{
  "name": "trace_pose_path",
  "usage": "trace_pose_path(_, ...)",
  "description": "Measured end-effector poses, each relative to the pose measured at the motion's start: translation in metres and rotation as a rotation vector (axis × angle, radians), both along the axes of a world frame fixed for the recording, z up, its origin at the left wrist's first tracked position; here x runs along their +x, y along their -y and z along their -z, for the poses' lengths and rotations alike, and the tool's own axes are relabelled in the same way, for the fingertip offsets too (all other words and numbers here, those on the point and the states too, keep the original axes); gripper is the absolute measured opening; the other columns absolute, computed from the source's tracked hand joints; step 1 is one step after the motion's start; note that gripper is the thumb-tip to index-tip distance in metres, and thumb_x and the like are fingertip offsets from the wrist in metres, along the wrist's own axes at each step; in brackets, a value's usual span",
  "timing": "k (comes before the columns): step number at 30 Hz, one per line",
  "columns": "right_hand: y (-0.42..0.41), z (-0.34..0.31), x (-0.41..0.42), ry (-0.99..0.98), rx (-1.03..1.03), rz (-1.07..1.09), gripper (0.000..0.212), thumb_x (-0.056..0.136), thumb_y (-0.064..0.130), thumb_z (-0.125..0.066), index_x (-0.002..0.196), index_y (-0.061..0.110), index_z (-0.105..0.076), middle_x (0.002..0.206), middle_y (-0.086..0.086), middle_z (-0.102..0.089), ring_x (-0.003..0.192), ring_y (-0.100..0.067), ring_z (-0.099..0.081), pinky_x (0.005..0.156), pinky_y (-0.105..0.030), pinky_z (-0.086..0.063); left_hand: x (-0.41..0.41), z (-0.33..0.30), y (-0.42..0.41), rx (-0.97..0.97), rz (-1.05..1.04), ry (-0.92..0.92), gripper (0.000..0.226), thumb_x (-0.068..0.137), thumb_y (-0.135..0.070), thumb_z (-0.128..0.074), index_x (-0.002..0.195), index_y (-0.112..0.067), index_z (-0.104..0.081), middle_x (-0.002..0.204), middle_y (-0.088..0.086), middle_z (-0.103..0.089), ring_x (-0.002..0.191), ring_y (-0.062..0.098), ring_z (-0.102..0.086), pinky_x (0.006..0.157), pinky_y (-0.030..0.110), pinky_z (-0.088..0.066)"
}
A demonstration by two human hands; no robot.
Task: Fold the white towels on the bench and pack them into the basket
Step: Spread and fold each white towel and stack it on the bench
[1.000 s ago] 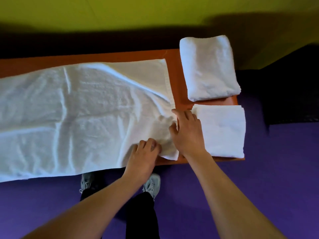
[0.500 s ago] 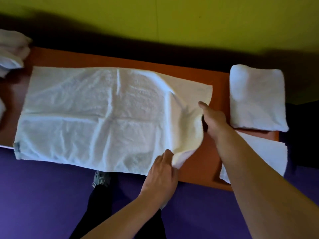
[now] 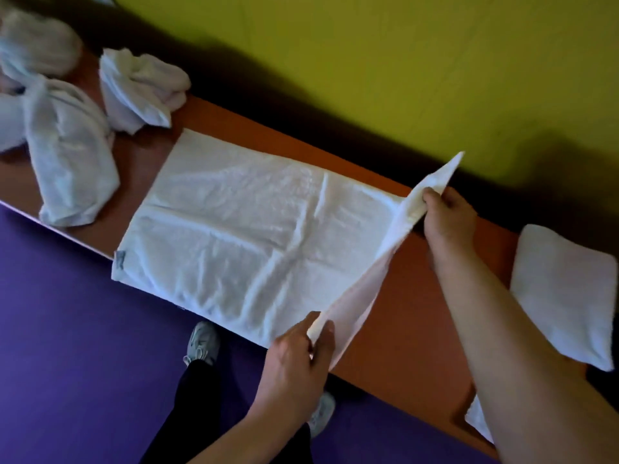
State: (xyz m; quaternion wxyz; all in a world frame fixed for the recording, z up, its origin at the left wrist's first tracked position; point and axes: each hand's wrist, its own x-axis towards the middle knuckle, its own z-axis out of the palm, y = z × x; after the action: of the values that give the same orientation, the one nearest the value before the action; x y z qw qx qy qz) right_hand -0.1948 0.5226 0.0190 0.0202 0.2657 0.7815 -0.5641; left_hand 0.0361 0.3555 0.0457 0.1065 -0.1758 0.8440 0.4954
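A white towel (image 3: 248,242) lies spread flat along the orange bench (image 3: 412,313). Its right end is lifted off the bench. My left hand (image 3: 298,360) pinches the near right corner, and my right hand (image 3: 447,219) pinches the far right corner, raised higher. A folded white towel (image 3: 566,293) rests on the bench at the right, and the corner of another folded towel (image 3: 477,420) shows under my right forearm. Crumpled white towels (image 3: 67,139) are heaped at the left end of the bench. No basket is in view.
A yellow-green wall (image 3: 385,61) runs behind the bench, with a dark gap below it. Purple floor (image 3: 83,363) lies in front. My legs in dark trousers and grey shoes (image 3: 201,343) stand close to the bench's front edge.
Both hands have gripped the towel's right corners and lifted that end off the bench. The view has swung left, bringing the crumpled towels into sight.
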Motion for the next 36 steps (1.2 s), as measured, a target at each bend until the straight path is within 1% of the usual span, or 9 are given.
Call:
trace_pose_path(4, 0.09, -0.009, -0.011, -0.064, 0.012, -0.166, 0.019, 0.096, 0.025, -0.057, 0.103, 0.015, -0.071, 0.094, 0.002, -0.068, 0.077, -0.001, -0.063, 0.061, -0.013, -0.045, 0.001, -0.013, 0.067, -0.043, -0.118, 0.023, 0.011, 0.099, -0.03, -0.049, 0.089, -0.03, -0.055, 0.045, -0.002, -0.042, 0.04, 0.013, -0.037, 0.042, 0.022, -0.026)
trace_pose_path(8, 0.183, -0.008, -0.014, -0.081, 0.044, -0.257, 0.026, 0.095, 0.037, -0.054, 0.097, 0.018, -0.072, 0.095, 0.001, -0.073, 0.091, -0.015, -0.07, 0.083, -0.037, -0.058, 0.004, -0.017, 0.134, -0.025, -0.23, -0.006, 0.034, 0.098, -0.05, -0.042, 0.077, -0.023, -0.05, 0.055, 0.003, -0.051, 0.049, 0.016, -0.049, 0.051, 0.036, -0.041)
trace_pose_path(11, 0.246, -0.004, -0.015, -0.082, 0.053, -0.315, 0.026, 0.094, 0.04, -0.052, 0.093, 0.021, -0.07, 0.093, 0.0, -0.073, 0.09, -0.019, -0.071, 0.083, -0.05, -0.06, 0.011, -0.011, 0.183, -0.029, -0.275, 0.021, 0.05, 0.099, -0.061, -0.033, 0.078, -0.02, -0.051, 0.06, 0.009, -0.056, 0.057, 0.023, -0.06, 0.059, 0.047, -0.051)
trace_pose_path(16, 0.332, 0.002, -0.014, -0.107, 0.114, -0.383, 0.024, 0.104, 0.026, -0.051, 0.106, 0.011, -0.07, 0.108, -0.008, -0.072, 0.093, -0.017, -0.064, 0.083, -0.03, -0.053, 0.023, 0.009, 0.258, -0.044, -0.325, 0.089, 0.057, 0.094, -0.063, -0.036, 0.072, -0.012, -0.05, 0.063, 0.009, -0.059, 0.062, 0.029, -0.06, 0.061, 0.052, -0.051)
trace_pose_path(20, 0.384, 0.018, -0.013, -0.07, 0.139, -0.42, 0.03, 0.105, 0.026, -0.05, 0.111, 0.007, -0.071, 0.109, -0.009, -0.074, 0.099, -0.022, -0.069, 0.092, -0.042, -0.058, 0.021, 0.024, 0.306, -0.047, -0.318, 0.204, 0.058, 0.094, -0.061, -0.037, 0.073, -0.009, -0.052, 0.064, 0.009, -0.059, 0.064, 0.026, -0.062, 0.062, 0.046, -0.051)
trace_pose_path(24, 0.418, 0.035, -0.012, -0.028, 0.141, -0.408, 0.027, 0.105, 0.026, -0.051, 0.109, 0.009, -0.071, 0.102, -0.005, -0.072, 0.094, -0.02, -0.069, 0.09, -0.045, -0.058, 0.009, 0.046, 0.345, -0.147, -0.308, 0.296, 0.052, 0.101, -0.046, -0.044, 0.066, -0.007, -0.044, 0.054, 0.003, -0.052, 0.049, 0.013, -0.043, 0.051, 0.033, -0.039)
trace_pose_path(29, 0.427, 0.055, -0.004, 0.161, -0.023, -0.483, 0.047, 0.106, 0.034, -0.049, 0.15, 0.021, -0.044, 0.116, -0.008, -0.07, 0.094, -0.019, -0.07, 0.088, -0.04, -0.06, -0.001, 0.092, 0.387, -0.213, -0.229, 0.592, 0.046, 0.1, -0.043, -0.04, 0.063, -0.016, -0.046, 0.066, 0.004, -0.057, 0.06, 0.024, -0.052, 0.055, 0.036, -0.04)
trace_pose_path(33, 0.385, 0.077, 0.039, 0.24, 0.094, -0.351, 0.039, 0.096, 0.029, -0.055, 0.135, 0.024, -0.056, 0.094, -0.001, -0.071, 0.091, -0.022, -0.069, 0.086, -0.045, -0.057, -0.008, 0.119, 0.403, -0.28, -0.003, 0.773, 0.046, 0.103, -0.05, -0.032, 0.078, -0.018, -0.054, 0.091, 0.013, -0.066, 0.084, 0.037, -0.062, 0.076, 0.042, -0.052)
trace_pose_path(36, 0.332, 0.084, 0.096, 0.318, 0.276, -0.281, 0.03, 0.097, 0.019, -0.056, 0.127, 0.02, -0.058, 0.084, 0.01, -0.061, 0.084, -0.021, -0.062, 0.067, -0.026, -0.04, -0.018, 0.125, 0.407, -0.338, 0.072, 0.771, 0.044, 0.105, -0.045, -0.032, 0.102, -0.012, -0.062, 0.11, 0.017, -0.064, 0.101, 0.04, -0.06, 0.082, 0.041, -0.047)
